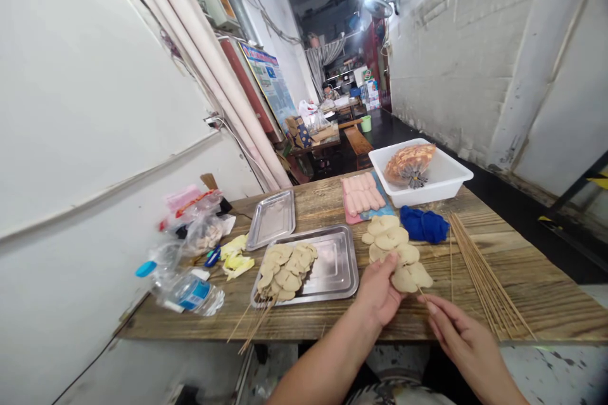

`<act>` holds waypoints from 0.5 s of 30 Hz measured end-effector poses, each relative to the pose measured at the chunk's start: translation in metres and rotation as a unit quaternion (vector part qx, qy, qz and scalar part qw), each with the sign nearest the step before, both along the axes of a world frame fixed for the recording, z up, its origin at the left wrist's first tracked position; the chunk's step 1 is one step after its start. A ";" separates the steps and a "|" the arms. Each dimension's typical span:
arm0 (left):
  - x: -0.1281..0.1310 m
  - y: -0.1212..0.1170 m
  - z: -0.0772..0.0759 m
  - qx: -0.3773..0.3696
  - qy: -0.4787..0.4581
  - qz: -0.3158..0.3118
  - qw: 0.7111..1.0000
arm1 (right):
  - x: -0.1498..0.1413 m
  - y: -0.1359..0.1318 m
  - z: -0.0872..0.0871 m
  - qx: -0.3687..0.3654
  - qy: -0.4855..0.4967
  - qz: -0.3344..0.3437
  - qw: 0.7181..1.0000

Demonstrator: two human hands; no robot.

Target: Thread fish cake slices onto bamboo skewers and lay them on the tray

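My left hand (380,291) is closed on a pale beige round food slice (412,277), its thumb on top. Through that slice runs a thin bamboo skewer (420,292), pinched between thumb and fingers of my right hand (456,324). More flat beige slices (390,238) overlap just beyond my left hand; whether they lie on the table or hang on the skewer I cannot tell. Left of my hands, a metal tray (335,266) holds a heap of skewered beige slices (287,269), sticks pointing toward me. Loose bamboo skewers (489,278) lie to the right.
Behind the slices are pink sausages (363,193), a blue cloth (424,224) and a white tub (441,193) with bundled skewered food. A second metal tray (272,220), yellow wrappers (236,257), plastic bags (204,228) and a water bottle (197,294) stand left. A person (327,92) sits far back.
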State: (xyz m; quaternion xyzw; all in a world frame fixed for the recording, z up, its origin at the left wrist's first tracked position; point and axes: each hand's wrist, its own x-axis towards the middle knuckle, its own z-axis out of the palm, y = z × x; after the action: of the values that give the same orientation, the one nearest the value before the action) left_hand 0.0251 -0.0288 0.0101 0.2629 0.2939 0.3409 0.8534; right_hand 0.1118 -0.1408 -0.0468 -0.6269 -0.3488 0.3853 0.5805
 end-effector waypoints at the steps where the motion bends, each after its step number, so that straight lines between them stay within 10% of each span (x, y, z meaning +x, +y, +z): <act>1: 0.001 0.000 0.001 -0.003 -0.002 0.011 1.000 | -0.001 0.000 0.000 0.000 -0.004 0.003 1.000; 15: 0.004 0.002 -0.001 -0.002 0.008 0.046 0.999 | -0.005 0.000 -0.001 -0.003 0.015 0.011 1.000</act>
State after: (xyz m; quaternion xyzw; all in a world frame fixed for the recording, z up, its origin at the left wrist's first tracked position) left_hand 0.0296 -0.0272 0.0091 0.2501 0.3131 0.3774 0.8349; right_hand 0.1072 -0.1411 -0.0480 -0.6192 -0.3461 0.4021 0.5790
